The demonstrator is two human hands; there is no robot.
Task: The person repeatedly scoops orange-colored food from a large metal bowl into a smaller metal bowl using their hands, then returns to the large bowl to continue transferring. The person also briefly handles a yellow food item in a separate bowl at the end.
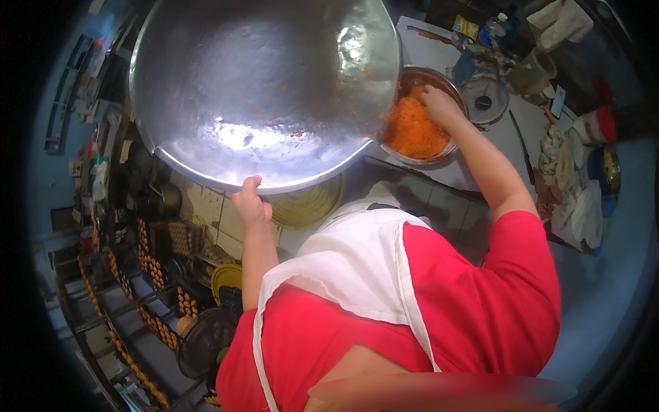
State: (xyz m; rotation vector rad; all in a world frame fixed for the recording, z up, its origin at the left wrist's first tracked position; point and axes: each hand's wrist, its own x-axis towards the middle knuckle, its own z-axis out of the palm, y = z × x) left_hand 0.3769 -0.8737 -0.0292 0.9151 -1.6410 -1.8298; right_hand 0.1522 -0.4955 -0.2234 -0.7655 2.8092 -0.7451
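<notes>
A wide, dented metal basin point(257, 77) is tilted in front of me, with a few orange shreds stuck to its inside. My left hand point(252, 206) grips its near rim, thumb over the edge. At the right, the basin's rim overlaps a metal bowl point(453, 85) heaped with finely shredded orange food point(414, 131), which looks like grated carrot. My right hand point(441, 107) reaches into this bowl, fingers bent down against the heap. Its fingertips are partly buried, so whether they hold any shreds is unclear.
The bowl stands on a white tabletop point(466, 172). Beyond it are a pot lid point(483, 103), a long knife point(522, 147), a phone point(557, 101), a plastic bottle point(494, 31) and cloths point(556, 154). Racks point(139, 329) with rows of brown rounded items stand at left.
</notes>
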